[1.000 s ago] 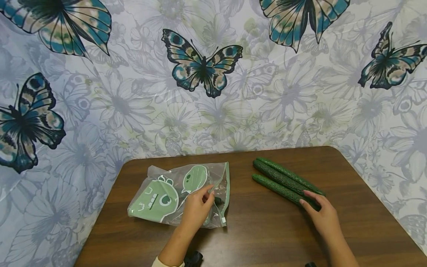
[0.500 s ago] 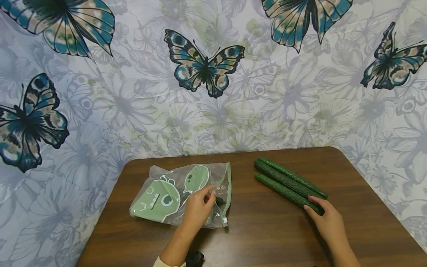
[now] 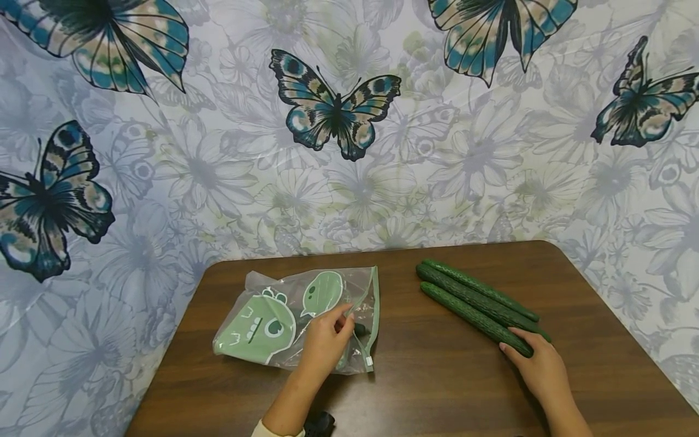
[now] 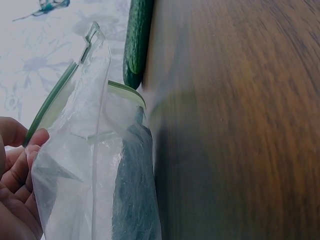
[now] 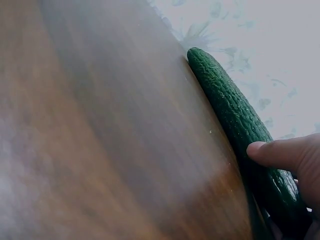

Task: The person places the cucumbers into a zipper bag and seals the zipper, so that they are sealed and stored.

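Plainly, left grip (image 3: 323,341) pinching crinkly, clear plastic bag (image 3: 259,331), right grip (image 3: 543,367) pinching bumpy, slender cucumber (image 3: 474,317)

The cucumbers (image 3: 480,301) over there are deep green. I see a clear bag (image 3: 297,303) printed with a pale green cartoon face (image 3: 262,343) outlined in white, its zip edge (image 3: 375,315) green too. Dark grain runs through the brown table (image 3: 426,376); teal, black and cream butterflies (image 3: 337,112) dot the grey-lilac floral backdrop (image 3: 464,200).

Pinching with left hand (image 3: 324,340) at six o'clock in head view; gripping with right hand (image 3: 539,365) at four.
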Available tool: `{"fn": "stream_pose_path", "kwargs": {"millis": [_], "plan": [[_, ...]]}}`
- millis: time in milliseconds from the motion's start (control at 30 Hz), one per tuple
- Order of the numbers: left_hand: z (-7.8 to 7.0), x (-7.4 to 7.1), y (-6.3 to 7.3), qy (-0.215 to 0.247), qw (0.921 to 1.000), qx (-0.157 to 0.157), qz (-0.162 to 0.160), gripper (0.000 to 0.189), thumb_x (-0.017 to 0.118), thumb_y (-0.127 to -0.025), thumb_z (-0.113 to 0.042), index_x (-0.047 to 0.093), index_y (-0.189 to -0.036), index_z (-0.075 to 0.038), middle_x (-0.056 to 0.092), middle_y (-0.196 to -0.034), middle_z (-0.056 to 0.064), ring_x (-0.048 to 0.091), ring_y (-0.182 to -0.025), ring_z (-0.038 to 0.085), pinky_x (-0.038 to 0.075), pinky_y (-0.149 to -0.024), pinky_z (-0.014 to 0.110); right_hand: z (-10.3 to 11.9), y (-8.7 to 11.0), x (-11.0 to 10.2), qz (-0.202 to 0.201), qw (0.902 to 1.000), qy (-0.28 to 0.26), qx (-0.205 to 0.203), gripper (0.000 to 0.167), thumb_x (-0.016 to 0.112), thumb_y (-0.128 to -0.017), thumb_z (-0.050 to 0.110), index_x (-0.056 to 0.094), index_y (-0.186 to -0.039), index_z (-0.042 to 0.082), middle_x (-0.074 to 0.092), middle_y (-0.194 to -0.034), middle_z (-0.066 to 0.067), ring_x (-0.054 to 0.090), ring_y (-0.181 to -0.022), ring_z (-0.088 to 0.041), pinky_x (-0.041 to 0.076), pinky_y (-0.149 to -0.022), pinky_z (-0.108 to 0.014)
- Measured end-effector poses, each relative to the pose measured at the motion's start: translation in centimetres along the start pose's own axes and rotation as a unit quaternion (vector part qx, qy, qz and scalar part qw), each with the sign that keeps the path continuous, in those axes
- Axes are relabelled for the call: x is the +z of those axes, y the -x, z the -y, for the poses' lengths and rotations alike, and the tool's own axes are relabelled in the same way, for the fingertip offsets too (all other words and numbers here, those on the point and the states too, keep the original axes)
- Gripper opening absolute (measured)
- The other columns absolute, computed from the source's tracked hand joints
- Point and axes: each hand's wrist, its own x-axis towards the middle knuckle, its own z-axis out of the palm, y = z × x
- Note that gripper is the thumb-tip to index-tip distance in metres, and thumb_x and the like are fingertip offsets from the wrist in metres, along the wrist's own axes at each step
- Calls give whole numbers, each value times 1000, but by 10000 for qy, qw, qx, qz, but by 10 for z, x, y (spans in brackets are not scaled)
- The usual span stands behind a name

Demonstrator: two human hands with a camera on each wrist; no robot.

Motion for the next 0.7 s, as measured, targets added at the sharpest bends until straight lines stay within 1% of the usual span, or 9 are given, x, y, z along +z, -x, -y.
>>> {"fn": "stream_pose_path", "kwargs": {"millis": [100,267,367,567,700], "plan": [[0,0,0,33,10000,-15,14,21,71,-91,-11,76,-112,-9,61,-65,-9,46,-56,-2,43,-55,19,1,1,1,-99,9999,30,-92,60,64,-97,43,56,-140,1,48,-141,-37,42,-127,-63,35,-97,-76],[-2,-1,0,65,9998,-155,114,23,71,-92,-13,76,-113,-10,61,-66,-9,46,-57,-2,44,-56,19,1,2,2,-165,9997,62,-142,56,63,-99,41,57,-139,2,50,-140,-36,42,-126,-63,35,-96,-77],[-2,-2,0,85,9997,-178,150,23,70,-92,-14,76,-114,-9,61,-66,-8,46,-57,-2,43,-56,19,1,2,1,-63,9999,61,-57,58,61,-100,43,55,-141,3,48,-142,-35,41,-127,-63,35,-96,-77],[-3,-3,-1,126,9996,-172,162,23,70,-92,-13,76,-114,-9,60,-65,-9,44,-55,-3,43,-55,19,4,1,0,285,9995,39,161,65,55,-101,51,49,-147,5,42,-148,-35,37,-130,-63,35,-98,-76],[-2,-3,0,93,9998,-115,116,22,70,-92,-12,76,-113,-9,60,-65,-8,44,-55,-3,43,-55,19,4,0,1,335,9993,2,183,66,54,-101,52,49,-148,6,41,-149,-35,37,-131,-64,35,-98,-76]]}}
